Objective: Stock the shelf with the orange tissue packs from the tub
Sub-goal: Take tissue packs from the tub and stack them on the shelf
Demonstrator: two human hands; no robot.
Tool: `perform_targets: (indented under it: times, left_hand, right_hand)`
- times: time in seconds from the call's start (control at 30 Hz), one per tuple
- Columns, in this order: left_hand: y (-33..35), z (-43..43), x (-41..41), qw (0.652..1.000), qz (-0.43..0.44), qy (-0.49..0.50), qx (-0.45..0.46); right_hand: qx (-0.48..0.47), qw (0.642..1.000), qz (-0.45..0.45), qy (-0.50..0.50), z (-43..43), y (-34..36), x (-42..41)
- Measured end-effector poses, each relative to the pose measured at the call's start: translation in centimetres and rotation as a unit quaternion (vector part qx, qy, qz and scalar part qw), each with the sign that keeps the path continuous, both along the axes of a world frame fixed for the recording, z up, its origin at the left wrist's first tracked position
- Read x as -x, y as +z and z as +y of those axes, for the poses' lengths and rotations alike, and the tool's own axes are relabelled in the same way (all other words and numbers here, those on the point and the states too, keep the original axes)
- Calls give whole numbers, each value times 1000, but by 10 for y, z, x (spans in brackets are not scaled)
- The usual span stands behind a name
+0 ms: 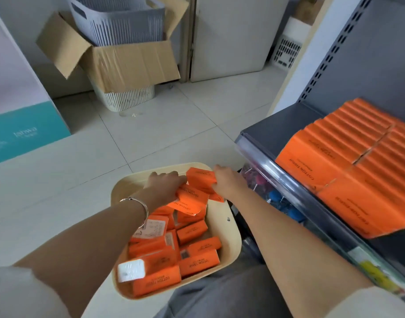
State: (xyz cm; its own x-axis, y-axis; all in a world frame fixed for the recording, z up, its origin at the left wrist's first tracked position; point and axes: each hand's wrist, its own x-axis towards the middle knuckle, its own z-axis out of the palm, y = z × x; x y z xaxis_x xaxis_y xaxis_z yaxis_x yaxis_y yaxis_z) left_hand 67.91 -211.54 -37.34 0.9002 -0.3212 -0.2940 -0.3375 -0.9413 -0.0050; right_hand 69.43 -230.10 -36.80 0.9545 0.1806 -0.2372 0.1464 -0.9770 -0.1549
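at lower centre over the tub [231, 228], the left hand [166, 187] is clutching an orange pack [193, 200], the right hand [229, 182] pinching a second pack [200, 179].

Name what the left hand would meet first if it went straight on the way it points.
Probably the upper pack held by the right hand, right beside the left hand; depth is unclear.

The orange tissue packs [198, 263] have a smooth wrapper with a soft sheen, and the tub [230, 230] is matt, smooth cream plastic. The shelf [277, 125] looks like matt grey painted metal, fronted by a glossy clear plastic rail [265, 166]. At the far left, the cardboard box [132, 63] is dull, creased brown, and the grey basket [123, 21] is ribbed plastic. The floor [162, 125] is glossy pale tile. The bracelet [139, 203] is polished metal and the trousers [231, 292] are grey cloth.
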Motion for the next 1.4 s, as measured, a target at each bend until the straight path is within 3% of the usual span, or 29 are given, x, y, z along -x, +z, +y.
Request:
perform_targets:
  times: [0.47,0.7,0.87,1.17,1.4]
  left_hand:
    - [157,-38,49,983,-174,-28,43]
    - [210,-82,76,970,-196,-47,133]
    - [229,-137,92,953,-184,-85,223]
    - [236,-229,91,931,-194,-147,271]
    - [231,-292,76,911,-230,-175,294]
  right_hand:
    - [-10,978,-192,-84,-44,171,76]
    - [-41,945,-278,-168,-98,222,131]
    - [-76,918,-298,-251,-155,232,166]
    - [-115,859,-335,-369,-237,223,198]
    - [-140,783,-360,-487,-303,195,200]
